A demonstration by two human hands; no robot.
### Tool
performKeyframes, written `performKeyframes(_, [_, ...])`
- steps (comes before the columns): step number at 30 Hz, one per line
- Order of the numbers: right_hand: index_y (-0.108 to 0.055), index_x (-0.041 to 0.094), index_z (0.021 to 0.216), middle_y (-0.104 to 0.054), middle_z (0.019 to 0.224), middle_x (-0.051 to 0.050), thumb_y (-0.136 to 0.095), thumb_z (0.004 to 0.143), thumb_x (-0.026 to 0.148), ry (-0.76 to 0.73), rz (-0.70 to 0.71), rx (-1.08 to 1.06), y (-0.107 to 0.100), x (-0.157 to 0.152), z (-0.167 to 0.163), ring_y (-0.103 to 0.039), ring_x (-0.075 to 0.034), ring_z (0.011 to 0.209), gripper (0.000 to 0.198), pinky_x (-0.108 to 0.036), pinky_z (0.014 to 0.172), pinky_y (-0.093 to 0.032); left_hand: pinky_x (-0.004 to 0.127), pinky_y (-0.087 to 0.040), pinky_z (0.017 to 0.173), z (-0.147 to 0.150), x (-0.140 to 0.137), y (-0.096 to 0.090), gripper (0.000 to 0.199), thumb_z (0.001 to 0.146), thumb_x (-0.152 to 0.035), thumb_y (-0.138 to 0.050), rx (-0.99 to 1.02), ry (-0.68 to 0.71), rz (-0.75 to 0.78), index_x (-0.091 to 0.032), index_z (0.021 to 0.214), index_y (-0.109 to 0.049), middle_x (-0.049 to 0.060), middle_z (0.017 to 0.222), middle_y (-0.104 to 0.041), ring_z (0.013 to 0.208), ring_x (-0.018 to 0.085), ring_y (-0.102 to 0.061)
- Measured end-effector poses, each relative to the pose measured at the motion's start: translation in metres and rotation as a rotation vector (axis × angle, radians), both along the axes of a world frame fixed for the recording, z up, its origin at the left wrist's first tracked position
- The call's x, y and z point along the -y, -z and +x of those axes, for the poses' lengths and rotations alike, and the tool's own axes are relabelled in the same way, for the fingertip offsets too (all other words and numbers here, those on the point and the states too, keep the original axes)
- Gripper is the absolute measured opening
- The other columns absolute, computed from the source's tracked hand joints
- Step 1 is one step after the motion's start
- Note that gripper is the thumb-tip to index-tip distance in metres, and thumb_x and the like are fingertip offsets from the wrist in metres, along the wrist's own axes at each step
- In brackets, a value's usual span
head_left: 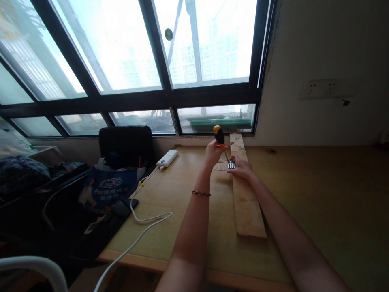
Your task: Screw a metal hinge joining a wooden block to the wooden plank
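My left hand (215,153) is closed around the lower part of a screwdriver (219,136) with an orange and black handle. The handle points up, and its shaft slants down to a small shiny metal piece (231,164) at the left edge of a long wooden board (249,209). My right hand (242,167) rests on the board, its thumb and fingers closed about that piece. Left of the piece lies a thin, pale flat item (221,166) whose kind I cannot make out. Whether the screwdriver tip sits in a screw is too small to tell.
The board lies lengthwise on a wooden table (310,211). A white power bank (167,159) with a white cable (152,219) sits on the table's left side. Beyond that edge are a black chair (125,142) and a blue bag (106,186). Windows rise behind the table.
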State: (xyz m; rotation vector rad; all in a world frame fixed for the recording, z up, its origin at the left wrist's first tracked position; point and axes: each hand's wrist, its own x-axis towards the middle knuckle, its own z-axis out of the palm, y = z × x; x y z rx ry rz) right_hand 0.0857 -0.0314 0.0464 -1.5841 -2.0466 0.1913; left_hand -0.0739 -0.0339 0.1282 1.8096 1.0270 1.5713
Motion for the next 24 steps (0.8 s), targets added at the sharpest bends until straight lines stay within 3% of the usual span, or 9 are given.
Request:
performKeyframes(10, [-0.043,0.026,0.115,-0.062,0.108,-0.002,-0.072,0.055,0.046,-0.004,-0.009,-0.014,0.001,0.000,0.000,-0.060,-0.024,0.091,0.070,-0.030,0.070,-0.045,0.030,-0.046,0.075,-0.007,-0.004,0.002,0.026,0.063,-0.018,-0.065,0.094,0.138,-0.019,-0.016,0.086,-0.054,0.005,0.085,-0.064,0.082,0.016,-0.061])
performKeyframes(19, [-0.043,0.026,0.115,-0.063,0.108,-0.002,-0.072,0.056,0.046,0.003,-0.006,-0.006,-0.003,0.002,-0.001,-0.060,-0.025,0.090,0.069,-0.030,0.069,-0.045,0.025,-0.045,0.059,0.003,0.013,-0.006,0.034,0.051,-0.029,-0.076,-0.038,-0.022,0.007,-0.015,0.077,-0.059,0.002,0.070,-0.061,0.064,0.014,-0.056])
performKeyframes(24, [-0.044,0.026,0.114,-0.062,0.108,-0.002,-0.071,0.056,0.047,-0.005,0.010,-0.012,-0.001,0.002,-0.001,-0.060,-0.025,0.092,0.068,-0.031,0.070,-0.045,0.028,-0.048,0.066,0.006,0.007,0.000,0.027,0.059,-0.026,-0.071,-0.024,0.055,0.025,-0.016,0.082,-0.060,0.004,0.078,-0.064,0.074,0.016,-0.060])
